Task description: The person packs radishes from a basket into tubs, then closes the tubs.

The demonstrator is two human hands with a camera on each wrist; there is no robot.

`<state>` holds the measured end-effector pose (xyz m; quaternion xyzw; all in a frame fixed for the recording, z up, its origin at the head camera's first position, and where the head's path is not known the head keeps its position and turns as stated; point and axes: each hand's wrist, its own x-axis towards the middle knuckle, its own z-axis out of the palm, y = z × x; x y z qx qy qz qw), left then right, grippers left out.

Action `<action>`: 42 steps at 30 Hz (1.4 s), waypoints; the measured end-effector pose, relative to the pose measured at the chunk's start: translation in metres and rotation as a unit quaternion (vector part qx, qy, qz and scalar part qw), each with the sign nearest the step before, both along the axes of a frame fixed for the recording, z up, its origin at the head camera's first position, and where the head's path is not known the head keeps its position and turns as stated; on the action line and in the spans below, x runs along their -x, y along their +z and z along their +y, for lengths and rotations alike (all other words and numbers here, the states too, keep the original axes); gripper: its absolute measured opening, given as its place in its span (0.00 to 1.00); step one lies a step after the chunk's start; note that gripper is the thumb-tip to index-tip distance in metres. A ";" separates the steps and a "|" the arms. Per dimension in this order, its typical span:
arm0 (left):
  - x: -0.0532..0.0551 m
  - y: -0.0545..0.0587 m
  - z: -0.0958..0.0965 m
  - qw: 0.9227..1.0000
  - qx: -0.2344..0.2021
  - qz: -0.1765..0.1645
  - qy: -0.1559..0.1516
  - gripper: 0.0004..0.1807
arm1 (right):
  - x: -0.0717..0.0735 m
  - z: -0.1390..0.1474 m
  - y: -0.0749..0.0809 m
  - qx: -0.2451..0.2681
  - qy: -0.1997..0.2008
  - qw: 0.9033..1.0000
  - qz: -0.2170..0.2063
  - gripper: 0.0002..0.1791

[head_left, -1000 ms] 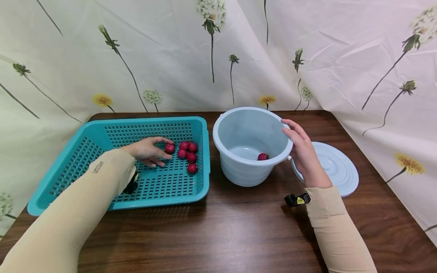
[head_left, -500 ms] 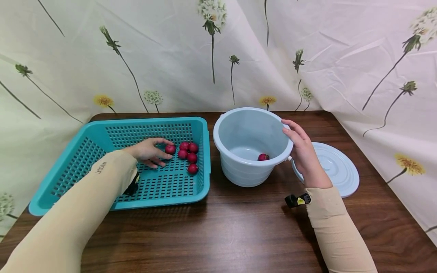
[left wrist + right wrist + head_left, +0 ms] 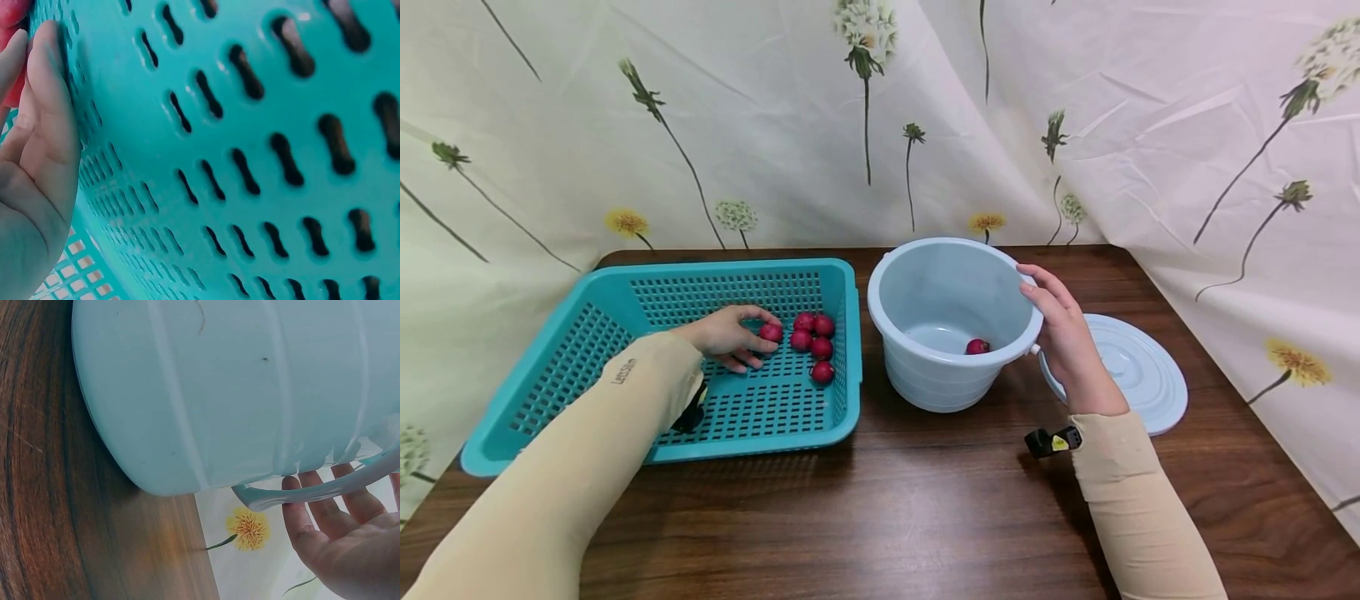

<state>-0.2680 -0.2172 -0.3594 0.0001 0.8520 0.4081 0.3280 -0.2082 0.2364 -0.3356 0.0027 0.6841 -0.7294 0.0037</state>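
Note:
My left hand [image 3: 733, 333] reaches down into the teal plastic basket [image 3: 730, 446], thumb and index finger round a red radish [image 3: 771, 332]. Just right of it, several more radishes [image 3: 822, 347] are grouped by the basket's right wall. In the left wrist view, the fingers [image 3: 47, 94] lie along the perforated floor, with red radishes [image 3: 11, 12] at the upper left corner. My right hand [image 3: 1063, 337] grips the right rim of a light blue bucket [image 3: 936, 375]. One radish [image 3: 977, 346] lies on the bucket's bottom. The right wrist view shows fingers behind the bucket's handle [image 3: 312, 490].
A light blue lid [image 3: 1138, 371] lies flat on the table, right of the bucket and partly behind my right hand. The brown wooden table [image 3: 887, 517] meets a flower-printed cloth [image 3: 760, 125] at the back and sides.
The left thumb and index finger have closed in on the radish, which has shifted slightly left. My right hand and the bucket have stayed put.

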 end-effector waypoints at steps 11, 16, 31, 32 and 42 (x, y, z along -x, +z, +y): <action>-0.001 0.005 -0.004 1.000 -0.006 0.012 -0.012 0.33 | 0.000 -0.002 -0.001 0.007 0.002 1.000 -0.004 0.18; -0.001 0.007 -0.003 0.999 -0.015 0.023 -0.016 0.33 | 0.000 -0.001 -0.002 0.006 0.000 1.000 -0.005 0.18; -0.002 0.026 -0.008 0.997 -0.026 0.076 -0.008 0.39 | 0.001 -0.001 -0.001 0.005 0.000 1.000 -0.002 0.16; -0.002 0.030 -0.008 0.996 -0.031 0.079 -0.007 0.38 | 0.000 -0.001 -0.001 0.005 0.000 1.000 -0.001 0.15; 0.000 0.062 0.004 0.990 -0.078 0.115 -0.002 0.34 | -0.001 -0.001 0.000 0.007 -0.001 1.000 0.007 0.15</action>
